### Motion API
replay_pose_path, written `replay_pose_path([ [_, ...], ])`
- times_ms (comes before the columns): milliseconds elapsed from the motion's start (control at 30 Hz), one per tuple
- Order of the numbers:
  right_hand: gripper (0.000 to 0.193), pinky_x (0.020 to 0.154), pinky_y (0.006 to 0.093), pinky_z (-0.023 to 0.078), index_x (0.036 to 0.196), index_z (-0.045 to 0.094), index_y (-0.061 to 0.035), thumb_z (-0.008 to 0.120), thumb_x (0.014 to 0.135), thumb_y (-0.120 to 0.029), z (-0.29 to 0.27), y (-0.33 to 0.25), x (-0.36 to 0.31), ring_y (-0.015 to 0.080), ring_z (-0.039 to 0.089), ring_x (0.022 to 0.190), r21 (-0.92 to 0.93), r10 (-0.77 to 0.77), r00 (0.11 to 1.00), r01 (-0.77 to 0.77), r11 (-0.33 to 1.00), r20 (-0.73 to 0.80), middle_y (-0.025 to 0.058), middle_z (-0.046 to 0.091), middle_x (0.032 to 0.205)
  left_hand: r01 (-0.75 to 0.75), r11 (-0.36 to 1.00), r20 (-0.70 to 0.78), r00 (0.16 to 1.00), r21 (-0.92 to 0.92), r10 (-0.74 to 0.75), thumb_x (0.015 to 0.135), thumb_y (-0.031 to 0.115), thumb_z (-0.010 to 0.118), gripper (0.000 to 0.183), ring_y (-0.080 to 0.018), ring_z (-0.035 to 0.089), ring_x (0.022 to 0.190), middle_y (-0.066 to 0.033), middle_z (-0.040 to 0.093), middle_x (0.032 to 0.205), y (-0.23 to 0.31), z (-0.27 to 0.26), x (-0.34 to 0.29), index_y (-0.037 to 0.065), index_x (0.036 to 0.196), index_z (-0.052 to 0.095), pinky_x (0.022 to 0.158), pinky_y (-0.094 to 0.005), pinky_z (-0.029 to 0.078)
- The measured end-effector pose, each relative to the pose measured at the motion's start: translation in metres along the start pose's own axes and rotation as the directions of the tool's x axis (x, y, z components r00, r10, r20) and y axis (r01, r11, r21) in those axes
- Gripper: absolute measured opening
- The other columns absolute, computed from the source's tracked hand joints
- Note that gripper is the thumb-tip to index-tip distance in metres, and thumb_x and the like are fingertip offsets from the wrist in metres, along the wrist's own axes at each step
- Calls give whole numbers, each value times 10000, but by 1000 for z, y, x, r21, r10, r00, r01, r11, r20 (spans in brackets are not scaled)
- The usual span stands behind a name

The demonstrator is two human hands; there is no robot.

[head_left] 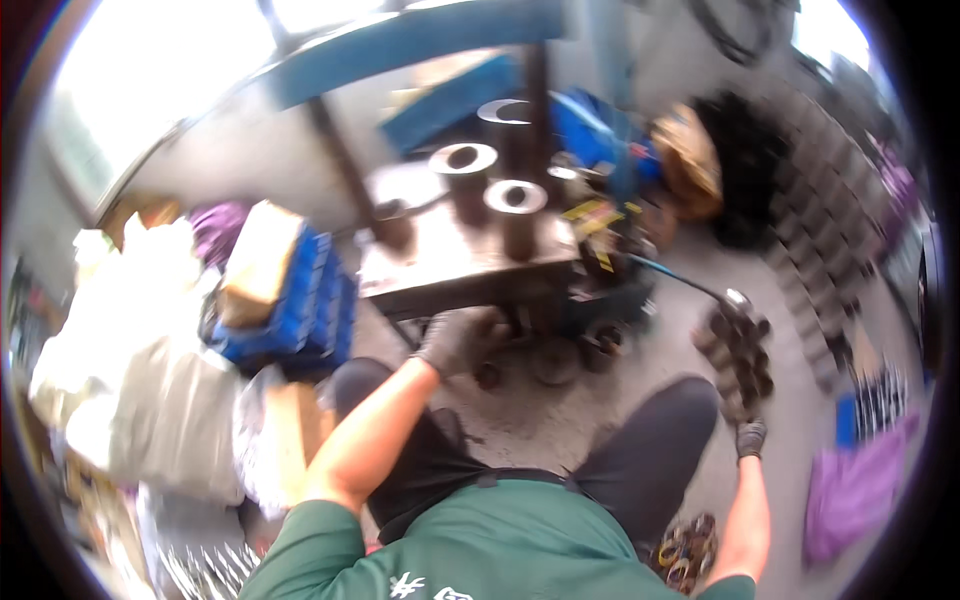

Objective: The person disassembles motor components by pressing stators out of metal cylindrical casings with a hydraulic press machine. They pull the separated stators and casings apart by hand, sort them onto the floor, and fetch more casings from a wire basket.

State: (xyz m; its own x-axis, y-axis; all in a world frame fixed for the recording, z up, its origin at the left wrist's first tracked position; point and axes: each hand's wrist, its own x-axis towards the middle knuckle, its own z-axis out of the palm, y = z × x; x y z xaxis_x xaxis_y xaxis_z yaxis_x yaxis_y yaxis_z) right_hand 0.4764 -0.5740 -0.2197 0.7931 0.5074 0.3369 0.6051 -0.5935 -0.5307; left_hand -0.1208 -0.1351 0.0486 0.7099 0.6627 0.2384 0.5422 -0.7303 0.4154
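My left hand (462,340), in a dark grey glove, is just below the front edge of a metal press table (470,285). Motion blur hides what its fingers do. Out to the right, my gloved right hand (751,438) looks closed at the near end of a cluster of dark, round metal parts (735,355). Whether it grips one of them is unclear. Upright on the table stand thick hollow metal cylinders, one at the front right (517,220) and another behind it to the left (463,180).
Blue crates (325,310) with a cardboard box (262,262) on top stand left, beside pale sacks (160,410). Rows of grey cylindrical parts (825,200) line the right side. A purple bag (855,490) lies lower right. Rings (688,550) lie by my right leg.
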Motion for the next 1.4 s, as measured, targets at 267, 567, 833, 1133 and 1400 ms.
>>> replay_pose_path([
  [267, 451, 858, 470, 550, 1057, 730, 12, 781, 874, -396, 91, -361, 107, 380, 704, 965, 283, -616, 472, 598, 749, 631, 215, 737, 989, -80, 978, -552, 833, -192, -40, 895, 306, 754, 266, -398, 671, 771, -232, 668, 847, -25, -20, -21, 55, 856, 673, 661, -488, 520],
  [567, 445, 896, 403, 565, 1138, 752, -4, 805, 907, -380, 194, -508, 23, 314, 727, 995, 564, -647, -70, 567, 600, 759, 182, 771, 1056, 290, 957, -882, 453, 7, -131, 847, 166, 743, 168, -365, 651, 697, -219, 629, 764, -56, -169, -190, 39, 794, 647, 634, -442, 526],
  [833, 423, 931, 340, 573, 1196, 766, -15, 838, 918, -325, 214, -516, 24, 240, 731, 1026, 581, -627, -96, 503, 639, 773, 147, 790, 1119, 912, 410, -904, 167, -10, -393, 907, 316, 668, 230, -416, 732, 859, -214, 744, 899, -100, -331, -477, 104, 976, 728, 784, -520, 582],
  [1133, 410, 946, 358, 567, 1226, 743, -10, 798, 939, -297, 222, -546, 2, 259, 716, 1050, 563, -586, -165, 564, 604, 794, 162, 768, 1154, 730, -647, -626, -614, -220, -480, 925, 295, 616, 458, -340, 685, 1255, -246, 691, 1331, 83, -380, -768, 41, 1287, 735, 1021, -443, 561],
  [1400, 400, 959, 373, 562, 1253, 723, -5, 761, 958, -273, 213, -546, 3, 275, 702, 1072, 542, -566, -168, 591, 598, 807, 175, 748, 1186, 211, -969, -400, -905, -131, -143, 1045, 334, 565, 434, -262, 656, 1315, -80, 672, 1454, 210, -357, -824, 96, 1380, 703, 990, -480, 556],
])
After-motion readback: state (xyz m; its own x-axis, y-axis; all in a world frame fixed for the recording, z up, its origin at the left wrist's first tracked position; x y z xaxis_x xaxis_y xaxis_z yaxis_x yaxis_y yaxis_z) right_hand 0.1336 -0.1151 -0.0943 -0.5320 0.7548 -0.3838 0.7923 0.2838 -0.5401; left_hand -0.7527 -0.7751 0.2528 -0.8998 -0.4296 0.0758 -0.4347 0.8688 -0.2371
